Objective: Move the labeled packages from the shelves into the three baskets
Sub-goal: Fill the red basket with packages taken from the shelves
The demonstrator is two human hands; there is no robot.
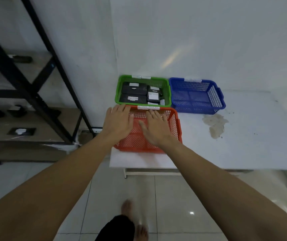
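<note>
Labeled packages (133, 92), black with white stickers, fill the green basket (168, 94) at the back of the white counter (243, 145); several lie flat side by side, and smaller ones are stacked at its right end. More dark packages (21, 131) with white labels lie on the tiers of the black-framed shelves (40, 108) at the left, blurred, so their count is unclear. The blue basket (215, 100) stands just right of the green one, touching or nearly so, and holds nothing visible. The orange basket (175, 126) sits in front of the green one at the counter's near left corner, a white label strip on its far rim.

Both arms reach out over the orange basket. The left hand (118, 122) is flat with fingers straight and together, its fingertips at the basket's far left corner. The right hand (155, 129) is likewise flat and spread above the basket's middle, holding nothing. A brownish stain (215, 125) marks the counter right of the orange basket. Below, bare feet (127, 207) stand on the tiled floor (182, 206).
</note>
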